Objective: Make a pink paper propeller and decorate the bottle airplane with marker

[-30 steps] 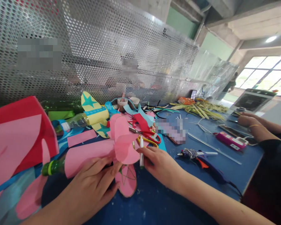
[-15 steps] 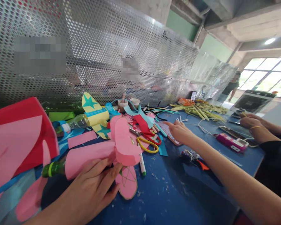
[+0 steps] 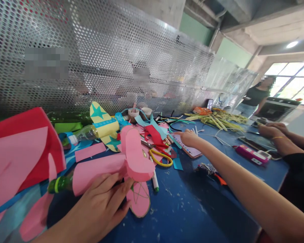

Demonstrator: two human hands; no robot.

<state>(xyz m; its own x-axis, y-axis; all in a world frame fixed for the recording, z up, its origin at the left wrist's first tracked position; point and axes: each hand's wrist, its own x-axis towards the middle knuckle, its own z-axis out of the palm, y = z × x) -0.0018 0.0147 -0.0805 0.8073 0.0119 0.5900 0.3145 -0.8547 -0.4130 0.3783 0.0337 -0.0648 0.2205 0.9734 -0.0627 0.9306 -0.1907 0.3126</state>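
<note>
My left hand (image 3: 105, 200) is closed round a green glass bottle wrapped in pink paper (image 3: 98, 170). Pink rounded flaps, one with a star drawn on it, stick out at the bottle's base end, and its green neck points left. Over the phone (image 3: 191, 150), which lies with its screen lit, my right hand (image 3: 190, 138) has the index finger stretched out at the screen's far edge, holding nothing. Between the hands lie scissors (image 3: 160, 158) with yellow and red handles and a white marker (image 3: 155, 179) with a green end.
A clear bottle with a yellow, star-decorated band (image 3: 105, 128) lies behind. Red and pink paper sheets (image 3: 27, 158) cover the left side. Paper scraps, dried husks (image 3: 218, 119), cables and a purple box (image 3: 250, 155) are further right. Another person's hands (image 3: 276, 131) are at the right edge.
The view has shifted slightly. My left hand stays on the wrapped bottle and my right finger stays over the phone. A person in the background has moved further into view.
</note>
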